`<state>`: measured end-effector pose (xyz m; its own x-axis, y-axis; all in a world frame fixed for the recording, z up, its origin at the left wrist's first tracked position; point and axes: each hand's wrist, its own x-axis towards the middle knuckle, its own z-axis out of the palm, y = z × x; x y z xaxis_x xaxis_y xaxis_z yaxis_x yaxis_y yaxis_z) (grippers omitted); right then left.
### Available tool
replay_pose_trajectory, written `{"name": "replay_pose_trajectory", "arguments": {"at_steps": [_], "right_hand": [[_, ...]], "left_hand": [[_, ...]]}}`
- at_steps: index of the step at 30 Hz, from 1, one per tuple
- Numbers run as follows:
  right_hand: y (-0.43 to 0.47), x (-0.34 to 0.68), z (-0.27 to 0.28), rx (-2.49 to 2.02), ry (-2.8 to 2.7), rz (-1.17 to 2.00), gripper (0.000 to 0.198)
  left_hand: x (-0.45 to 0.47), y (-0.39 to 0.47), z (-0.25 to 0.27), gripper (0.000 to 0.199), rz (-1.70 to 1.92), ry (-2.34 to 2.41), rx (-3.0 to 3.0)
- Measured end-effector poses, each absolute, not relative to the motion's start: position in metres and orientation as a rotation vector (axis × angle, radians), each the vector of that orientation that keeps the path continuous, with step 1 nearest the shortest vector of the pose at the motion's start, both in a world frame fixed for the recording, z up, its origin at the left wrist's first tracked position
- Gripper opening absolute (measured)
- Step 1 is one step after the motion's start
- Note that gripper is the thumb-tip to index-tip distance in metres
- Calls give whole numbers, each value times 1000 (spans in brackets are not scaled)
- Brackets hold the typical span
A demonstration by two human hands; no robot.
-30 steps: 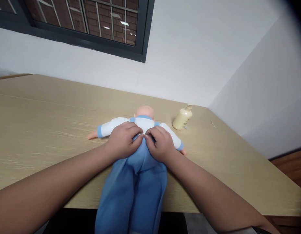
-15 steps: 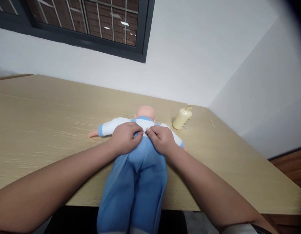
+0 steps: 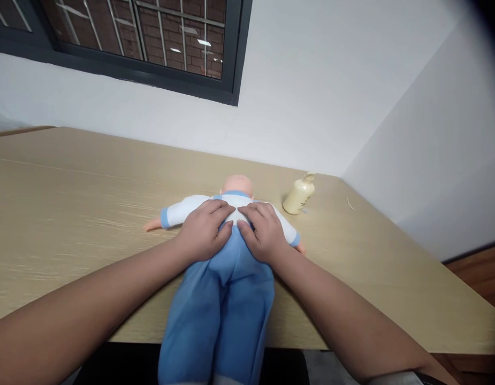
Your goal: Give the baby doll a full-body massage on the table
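**On the wooden table, both hands rest on a doll's waist**

On the pale wooden table (image 3: 70, 182), a soft baby doll in a white top and blue trousers (image 3: 227, 267) lies flat with its bald head toward the white wall and its blue legs running over the near edge of the table, hanging out of sight below. Its white sleeves with blue cuffs spread to either side of the body, each ending in a small pink hand on the tabletop.

The left hand (image 3: 203, 230) lies palm down on the doll's left-of-middle waist, fingers curled and pressing into the cloth where the white top meets the blue trousers. The right hand (image 3: 261, 230) sits just beside it on the other half of the waist, fingers likewise bent onto the fabric. The fingertips of the two hands nearly meet over the doll's middle. Whether either hand has a pinch of cloth between finger and thumb cannot be told; the thumbs are tucked under.

Beyond the doll's right sleeve, toward the corner of the walls, stands a small cream-coloured plastic bottle with a pump top (image 3: 298, 194), tilted slightly, apart from the doll. Its walls are opaque, so what is in it does not show.

Above the doll's head, high on the wall, is a dark-framed window (image 3: 231, 64).
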<state>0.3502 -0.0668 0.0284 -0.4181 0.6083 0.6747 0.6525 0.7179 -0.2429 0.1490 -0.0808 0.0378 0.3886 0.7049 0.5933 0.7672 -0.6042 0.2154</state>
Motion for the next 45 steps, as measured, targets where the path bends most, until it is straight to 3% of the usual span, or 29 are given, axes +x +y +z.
{"name": "replay_pose_trajectory", "arguments": {"at_steps": [11,20,26,31,39,45], "right_hand": [[-58,349,34,-1057,-2223,44,27],[-62,349,25,-1002,-2126,-74,37],[-54,351,35,-1099,-2227,76,23],[-45,353,32,-1064,-2159,159,20],[-45,354,23,-1046,-2140,-37,40],[-44,354,34,-1116,-2219,83,26]], "left_hand": [[150,-73,44,29,-865,-1381,-2652],[151,-77,35,48,-936,-1372,-2523],[152,-66,49,33,-801,-1469,-2699],[151,-64,47,38,-907,-1436,-2670],[150,-64,39,54,-898,-1399,-2628],[146,-52,48,45,-860,-1404,-2752]]}}
